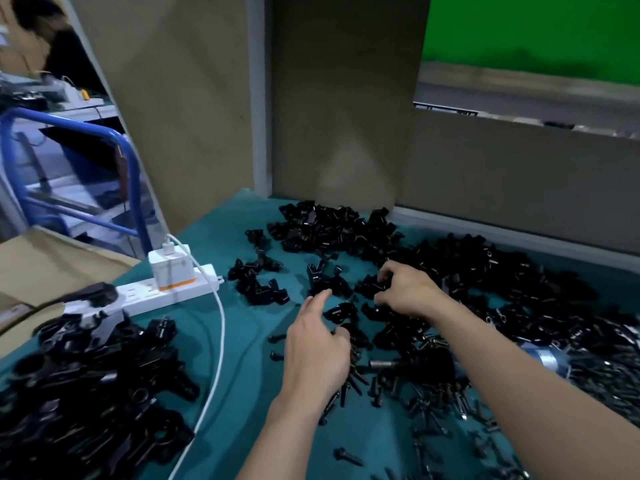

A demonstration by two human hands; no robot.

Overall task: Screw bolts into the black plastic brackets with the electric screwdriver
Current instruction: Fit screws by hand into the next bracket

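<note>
Work surface is a counter covered in teal cloth, backed by upright brown cardboard panels along its far edge.

Left hand: palm down over the middle of the counter, index finger extended toward a small black plastic bracket and just short of it. Its grip is open and empty; the remaining fingers are loosely curled above scattered black bolts.

Right hand: further toward the far edge, fingers curled down into a cluster of loose black plastic brackets. The fingertips touch the parts, but whether its grip is closed on any one piece cannot be told.

Task items: a large heap of black brackets lies against the far edge beneath the cardboard, and spreads toward the right edge. Loose bolts cover the near-right part of the counter. A second pile of black bracket parts sits at the near-left corner, blurred. The electric screwdriver cannot be identified with certainty.

Other items: a white power strip lies along the left edge, carrying a white and orange charger block; a white cable runs from it toward the near edge. A blue metal trolley frame stands beyond the left edge.
</note>
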